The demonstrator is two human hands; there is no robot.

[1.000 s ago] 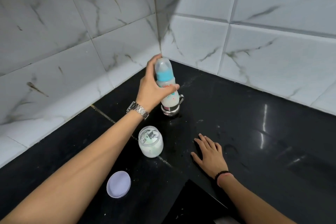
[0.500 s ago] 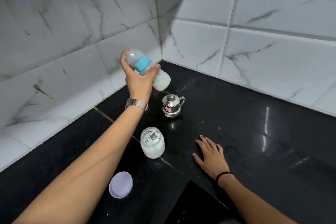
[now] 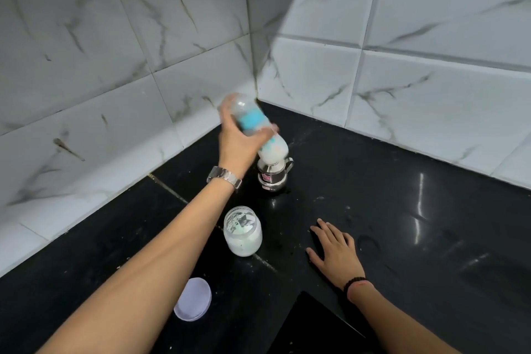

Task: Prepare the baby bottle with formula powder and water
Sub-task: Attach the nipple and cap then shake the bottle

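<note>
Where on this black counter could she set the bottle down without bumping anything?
The widest bare stretch of counter lies right of the right hand, out to the tiled wall. It is crowded around the steel pot, open jar and lid, under the left hand gripping the baby bottle.

One baby bottle [image 3: 260, 131] with a blue collar sits near the middle of the frame, tilted and blurred. One small steel pot [image 3: 273, 175] with a handle stands just below it. One open glass jar [image 3: 242, 231] holding white powder is lower, near the centre. One round white lid [image 3: 193, 299] lies flat at lower centre-left. Two hands show: one left hand [image 3: 240, 145] at centre and one right hand [image 3: 334, 253] at lower right. One metal wristwatch [image 3: 224, 177] is on the left wrist; one dark bead bracelet [image 3: 355, 284] is on the right. One black countertop [image 3: 402, 224] fills the lower frame, and two tiled walls [image 3: 115, 52] meet in one corner at the top.
</note>
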